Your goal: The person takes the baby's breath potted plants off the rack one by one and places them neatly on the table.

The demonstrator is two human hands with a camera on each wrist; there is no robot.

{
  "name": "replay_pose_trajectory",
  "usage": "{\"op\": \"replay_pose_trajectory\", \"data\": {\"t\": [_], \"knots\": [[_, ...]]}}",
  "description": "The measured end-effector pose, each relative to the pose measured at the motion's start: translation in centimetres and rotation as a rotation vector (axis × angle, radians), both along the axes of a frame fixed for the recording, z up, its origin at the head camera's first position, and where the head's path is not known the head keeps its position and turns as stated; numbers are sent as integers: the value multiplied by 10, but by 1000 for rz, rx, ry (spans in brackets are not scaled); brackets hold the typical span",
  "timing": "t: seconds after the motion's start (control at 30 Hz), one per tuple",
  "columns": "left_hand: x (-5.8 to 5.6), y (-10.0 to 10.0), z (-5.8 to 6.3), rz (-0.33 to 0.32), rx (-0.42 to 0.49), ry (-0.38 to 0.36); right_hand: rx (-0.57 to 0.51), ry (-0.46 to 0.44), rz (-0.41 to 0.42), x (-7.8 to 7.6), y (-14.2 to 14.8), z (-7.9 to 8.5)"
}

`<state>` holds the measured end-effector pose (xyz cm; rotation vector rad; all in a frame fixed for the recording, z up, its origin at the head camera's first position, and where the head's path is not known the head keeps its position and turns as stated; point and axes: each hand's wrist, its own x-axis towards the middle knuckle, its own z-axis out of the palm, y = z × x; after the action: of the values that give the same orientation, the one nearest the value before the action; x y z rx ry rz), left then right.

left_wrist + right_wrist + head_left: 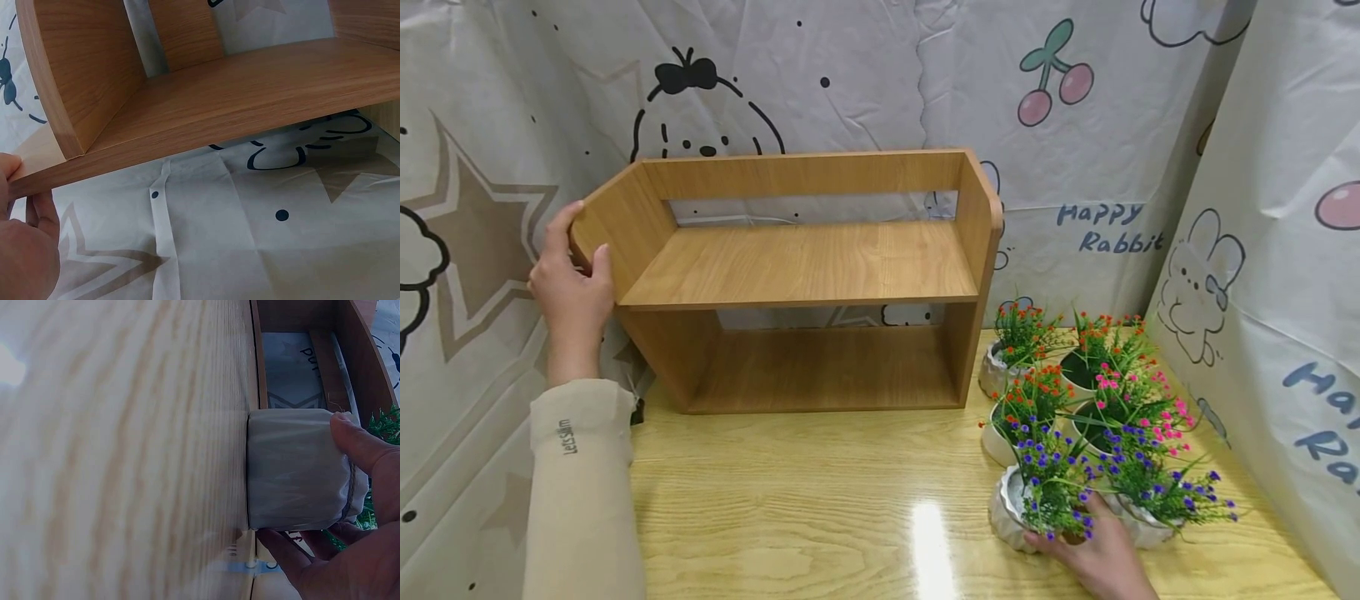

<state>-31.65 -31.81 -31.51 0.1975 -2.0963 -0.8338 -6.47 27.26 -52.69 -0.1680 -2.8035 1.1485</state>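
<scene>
A two-tier wooden desktop shelf [805, 262] stands on the table. At its left side panel, my left hand [574, 287] grips the front edge, thumb on the inner face and fingers outside. The left wrist view has the left hand [31, 244] around the edge of the shelf's board [219, 128]. Down at the right, a pale potted plant [1011, 508] with small blue-purple flowers is held by my right hand [1108, 550]. From the right wrist, the right hand [350, 562] spans the pot [294, 469], thumb on one side and fingers on the other; a cord circles its rim.
Several other potted plants crowd behind and beside the held one, with red flowers [1026, 333], pink flowers [1157, 408] and purple flowers [1180, 492]. Printed white cloth [850, 75] hangs behind the shelf and along both sides of the table [790, 492].
</scene>
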Motion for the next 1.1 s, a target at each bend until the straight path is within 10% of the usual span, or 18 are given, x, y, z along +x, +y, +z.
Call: {"op": "replay_pose_trajectory", "data": {"t": [0.87, 1.1], "knots": [[-1, 0, 0, -2, 3, 19, -48, -32, 2, 3, -2, 2], [-2, 1, 0, -4, 12, 7, -86, -190, 10, 5, 3, 5]]}}
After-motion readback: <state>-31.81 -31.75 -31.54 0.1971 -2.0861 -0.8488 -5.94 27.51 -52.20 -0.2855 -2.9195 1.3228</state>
